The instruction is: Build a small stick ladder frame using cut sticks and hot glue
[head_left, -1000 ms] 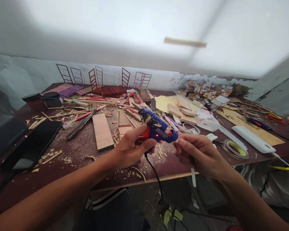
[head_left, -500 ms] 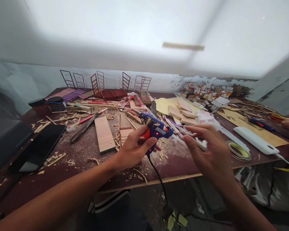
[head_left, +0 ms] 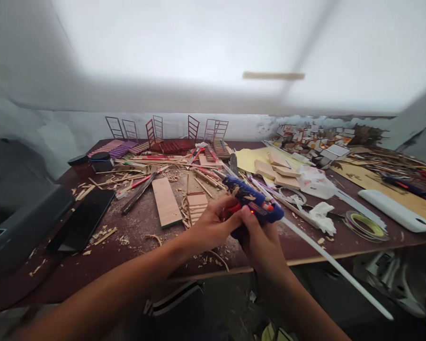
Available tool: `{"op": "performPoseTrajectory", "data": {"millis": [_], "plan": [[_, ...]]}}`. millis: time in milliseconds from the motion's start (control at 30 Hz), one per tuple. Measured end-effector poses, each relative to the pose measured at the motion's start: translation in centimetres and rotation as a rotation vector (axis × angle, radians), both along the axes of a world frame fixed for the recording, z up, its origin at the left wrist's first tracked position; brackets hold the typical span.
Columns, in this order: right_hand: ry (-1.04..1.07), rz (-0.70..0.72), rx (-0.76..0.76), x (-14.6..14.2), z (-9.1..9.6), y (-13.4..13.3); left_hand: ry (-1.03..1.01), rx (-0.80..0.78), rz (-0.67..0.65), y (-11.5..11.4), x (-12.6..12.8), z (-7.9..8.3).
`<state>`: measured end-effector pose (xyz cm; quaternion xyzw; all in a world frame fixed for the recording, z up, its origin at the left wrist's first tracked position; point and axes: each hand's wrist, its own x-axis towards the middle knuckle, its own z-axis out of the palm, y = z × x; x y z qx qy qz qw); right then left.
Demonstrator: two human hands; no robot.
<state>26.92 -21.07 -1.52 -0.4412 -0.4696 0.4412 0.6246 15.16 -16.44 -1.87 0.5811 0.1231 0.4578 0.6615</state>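
Glue gun (head_left: 254, 197) is held over the near part of the table (head_left: 120, 258), with the fingers of the left hand (head_left: 213, 221) and the right hand (head_left: 266, 246) curled closed around it; from its rear end, a long white glue stick (head_left: 337, 264) is extended past the table's edge.

This place is looking like a small woodcraft workshop; wood shavings (head_left: 98, 232) are littering the dark red table (head_left: 120, 255); thin sticks (head_left: 208, 177) and cut wooden blocks (head_left: 287, 181) are lying about in loose heaps; little slatted pieces (head_left: 178, 146) with ladder-like backs are standing near the far edge; lidded jars (head_left: 102, 162) are sitting towards the left; a blue glue gun (head_left: 246, 192) is showing a red light (head_left: 252, 211).
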Motion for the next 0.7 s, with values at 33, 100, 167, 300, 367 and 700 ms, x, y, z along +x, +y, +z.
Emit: {"op": "performPoseTrajectory", "data": {"millis": [33, 100, 167, 300, 367, 700], "plan": [[0.015, -0.012, 0.004, -0.1, 0.4, 0.2, 0.015, 0.03, 0.012, 0.0, -0.2, 0.2], [0.009, -0.014, 0.017, 0.5, 1.6, 0.4, 0.01, 0.086, 0.027, -0.1, -0.6, 0.5], [-0.046, -0.023, 0.022, 1.9, 3.0, 0.8, 0.0, 0.126, 0.058, -0.4, -0.8, 0.7], [-0.275, -0.018, -0.086, 5.3, 5.1, 2.9, 0.135, 0.136, 0.213, -1.7, -1.5, 1.3], [-0.361, 0.048, -0.161, 6.1, 5.4, 4.6, 0.208, 0.183, 0.206, -2.4, -2.4, 1.7], [-0.464, 0.172, -0.269, 4.4, 3.6, 12.3, 0.342, 0.464, 0.937, 3.8, -9.8, 2.7]]}}
